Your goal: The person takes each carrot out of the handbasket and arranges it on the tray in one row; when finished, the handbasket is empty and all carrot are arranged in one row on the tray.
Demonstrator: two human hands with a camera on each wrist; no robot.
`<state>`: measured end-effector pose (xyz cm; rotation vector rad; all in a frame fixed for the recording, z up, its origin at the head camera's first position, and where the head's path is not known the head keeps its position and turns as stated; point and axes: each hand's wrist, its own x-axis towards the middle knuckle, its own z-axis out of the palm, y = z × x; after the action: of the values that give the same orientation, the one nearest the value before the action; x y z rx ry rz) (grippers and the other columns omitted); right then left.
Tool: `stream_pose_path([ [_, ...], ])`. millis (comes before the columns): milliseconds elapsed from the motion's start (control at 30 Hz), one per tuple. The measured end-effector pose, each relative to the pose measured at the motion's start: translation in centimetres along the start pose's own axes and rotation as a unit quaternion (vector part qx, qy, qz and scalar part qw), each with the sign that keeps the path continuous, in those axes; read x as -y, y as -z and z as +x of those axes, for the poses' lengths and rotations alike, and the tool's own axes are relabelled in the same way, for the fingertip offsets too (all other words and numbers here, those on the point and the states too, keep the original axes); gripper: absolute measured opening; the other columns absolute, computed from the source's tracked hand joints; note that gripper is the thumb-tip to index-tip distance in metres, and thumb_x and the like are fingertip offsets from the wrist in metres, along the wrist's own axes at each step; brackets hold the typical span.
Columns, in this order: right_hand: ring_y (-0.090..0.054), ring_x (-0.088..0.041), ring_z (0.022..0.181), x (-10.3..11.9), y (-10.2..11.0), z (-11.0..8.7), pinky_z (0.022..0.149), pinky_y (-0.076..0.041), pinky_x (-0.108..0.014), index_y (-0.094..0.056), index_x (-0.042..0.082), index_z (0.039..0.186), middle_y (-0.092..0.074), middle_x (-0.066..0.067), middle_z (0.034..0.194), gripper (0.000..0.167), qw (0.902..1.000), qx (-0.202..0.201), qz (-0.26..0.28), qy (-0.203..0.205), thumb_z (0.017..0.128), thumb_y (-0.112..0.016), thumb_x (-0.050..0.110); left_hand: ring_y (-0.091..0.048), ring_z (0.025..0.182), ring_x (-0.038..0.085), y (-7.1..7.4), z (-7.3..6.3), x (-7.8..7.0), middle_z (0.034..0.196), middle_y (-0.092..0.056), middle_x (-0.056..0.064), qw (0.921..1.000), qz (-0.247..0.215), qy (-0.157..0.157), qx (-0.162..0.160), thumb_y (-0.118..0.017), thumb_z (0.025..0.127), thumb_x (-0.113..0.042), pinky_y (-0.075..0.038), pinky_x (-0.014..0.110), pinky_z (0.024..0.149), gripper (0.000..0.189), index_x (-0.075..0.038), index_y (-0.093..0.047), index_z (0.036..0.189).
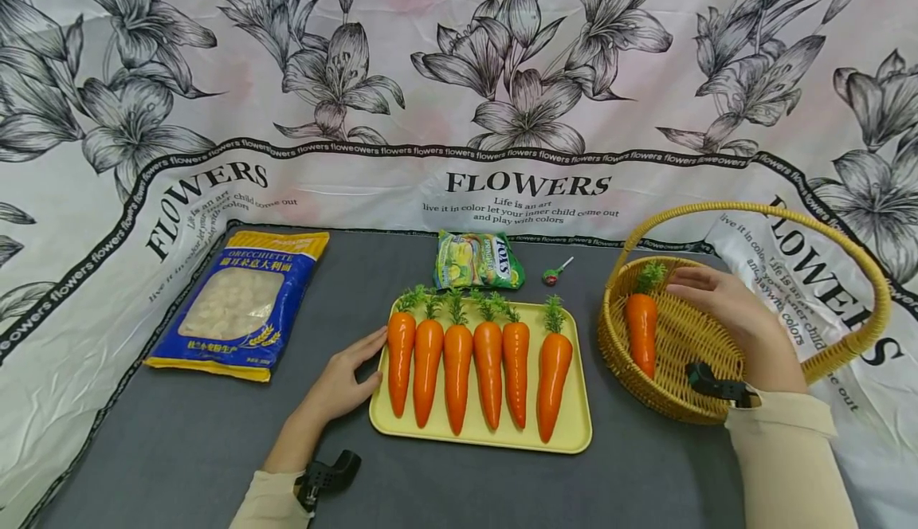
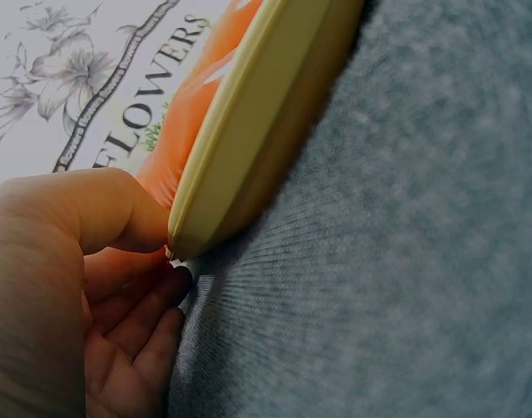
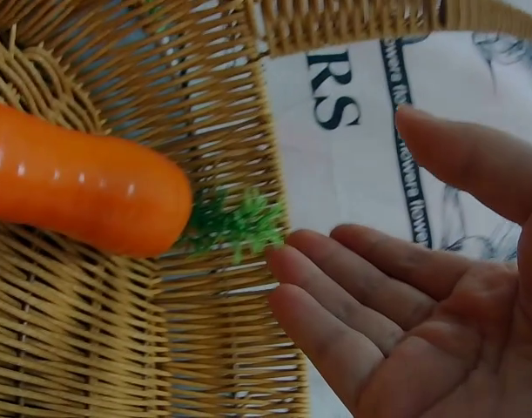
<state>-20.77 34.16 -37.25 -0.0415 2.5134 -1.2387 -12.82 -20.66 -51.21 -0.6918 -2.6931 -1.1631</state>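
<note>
Several orange toy carrots (image 1: 458, 346) with green tops lie side by side on a yellow tray (image 1: 566, 443). My left hand (image 1: 347, 378) holds the tray's left edge; in the left wrist view its thumb lies against the tray rim (image 2: 266, 113), with other fingers below. Over the wicker basket (image 1: 717, 412) at the right is my right hand (image 1: 727, 302), fingers extended and nothing in them. One carrot (image 1: 641, 330) rests in the basket, its green top toward the far rim. In the right wrist view, the fingertips are near that carrot's leafy top (image 3: 239, 224).
A blue and yellow pasta bag (image 1: 233, 302) lies at the left. Behind the tray are a green snack packet (image 1: 479, 260) and a small lollipop (image 1: 551, 276). The basket's tall handle (image 1: 753, 209) arches above the right forearm. A flower-printed cloth (image 1: 402, 186) hangs at the back.
</note>
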Motion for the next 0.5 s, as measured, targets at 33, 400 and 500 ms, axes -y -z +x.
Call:
stream_pose_path([
  [33,-0.025,-0.044,0.136,-0.2,0.0,0.2,0.108,-0.023,-0.063,-0.019,-0.004,0.150,-0.026,-0.029,0.150,0.075,1.0000,0.007,-0.002,0.002,0.098,-0.047,0.043,-0.046,0.130,0.033,0.0,0.0,0.0,0.144,-0.046,0.013,1.0000,0.000,-0.001,0.000,-0.064,0.087,-0.011,-0.041,0.052,0.102,0.057,-0.003,-0.047,0.140],
  [400,-0.038,-0.048,0.129,-2.9,-0.8,2.3,0.103,-0.038,-0.056,-0.027,-0.012,0.144,-0.031,-0.036,0.144,0.072,0.9977,0.043,-0.053,0.003,0.098,-0.051,0.038,-0.046,0.130,0.033,-0.2,0.0,0.1,0.145,-0.046,0.013,0.9999,-0.005,-0.009,0.000,-0.064,0.086,-0.009,-0.041,0.052,0.102,0.056,-0.002,-0.047,0.139],
  [500,-0.041,-0.048,0.126,-3.3,-1.1,2.7,0.101,-0.040,-0.056,-0.028,-0.014,0.143,-0.036,-0.037,0.141,0.073,0.9968,0.047,-0.064,0.005,0.097,-0.052,0.037,-0.046,0.130,0.032,-0.1,0.0,0.2,0.145,-0.045,0.013,1.0000,-0.005,-0.008,-0.001,-0.064,0.086,-0.009,-0.040,0.052,0.102,0.057,-0.003,-0.047,0.140],
])
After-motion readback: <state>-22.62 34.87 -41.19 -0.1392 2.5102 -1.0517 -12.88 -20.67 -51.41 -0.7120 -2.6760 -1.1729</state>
